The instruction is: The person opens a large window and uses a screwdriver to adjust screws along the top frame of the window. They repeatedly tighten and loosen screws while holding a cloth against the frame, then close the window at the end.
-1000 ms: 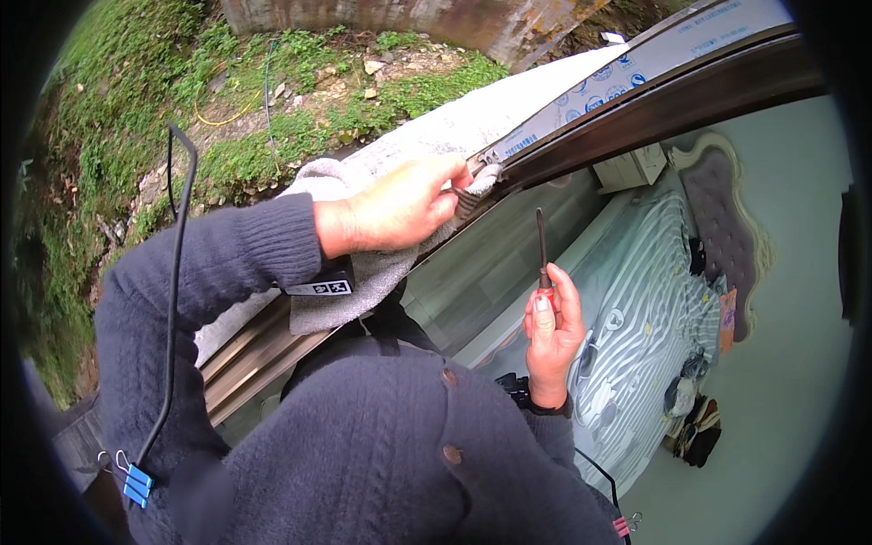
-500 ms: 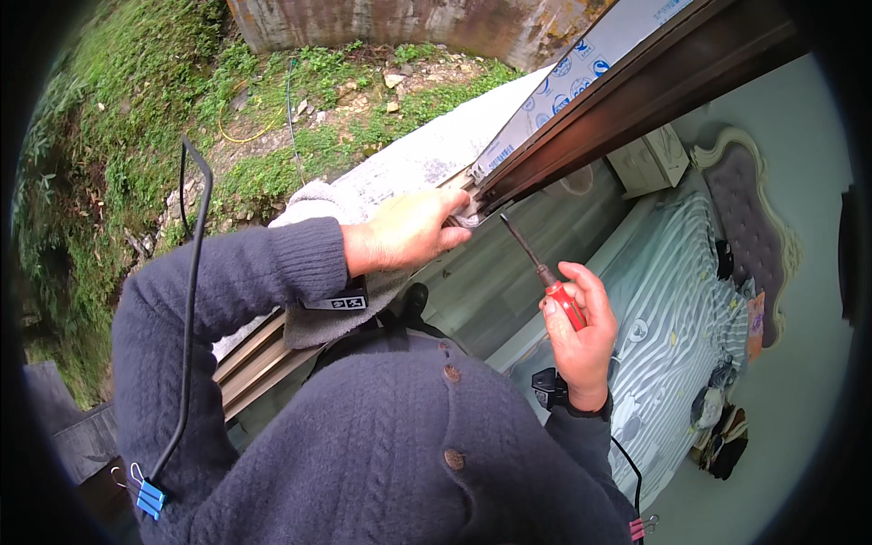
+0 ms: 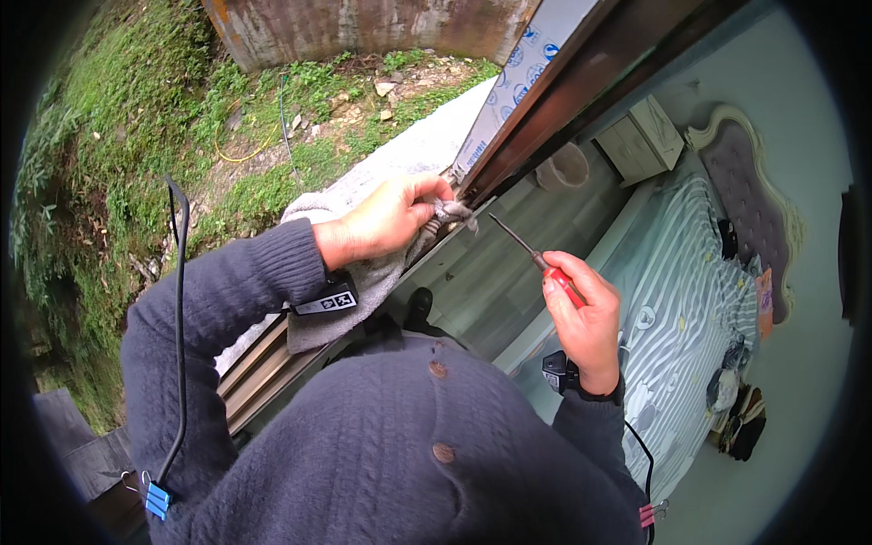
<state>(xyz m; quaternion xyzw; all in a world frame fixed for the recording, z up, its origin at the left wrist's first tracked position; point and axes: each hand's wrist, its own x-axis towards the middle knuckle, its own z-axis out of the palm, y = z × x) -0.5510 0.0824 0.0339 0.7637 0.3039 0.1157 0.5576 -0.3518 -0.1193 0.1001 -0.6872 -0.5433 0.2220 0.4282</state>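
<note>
My left hand [image 3: 392, 216] pinches a bunched grey cloth [image 3: 452, 213] at the lower end of the brown window frame [image 3: 509, 136]. A bit of the cloth sticks out past the fingertips over the room side. Beneath my left forearm a grey towel [image 3: 368, 289] is draped across the sill; whether it and the pinched cloth are one piece I cannot tell. My right hand [image 3: 586, 322] grips a screwdriver [image 3: 559, 277] by its red handle. Its dark shaft points up and left, with the tip just short of the cloth and not touching it.
Outside, beyond the white ledge [image 3: 413, 136], lie a weedy slope [image 3: 136, 136] and a stained wall [image 3: 363, 27]. Window tracks [image 3: 259, 377] run under my left arm. Indoors are a bucket [image 3: 563, 168], a white cabinet [image 3: 640, 136] and a bed with striped bedding [image 3: 677, 300].
My left hand has drawn back slightly left, and more of the bunched cloth shows beyond its fingers. The screwdriver has tilted flatter, its tip shifting left. The whole view has turned a little.
</note>
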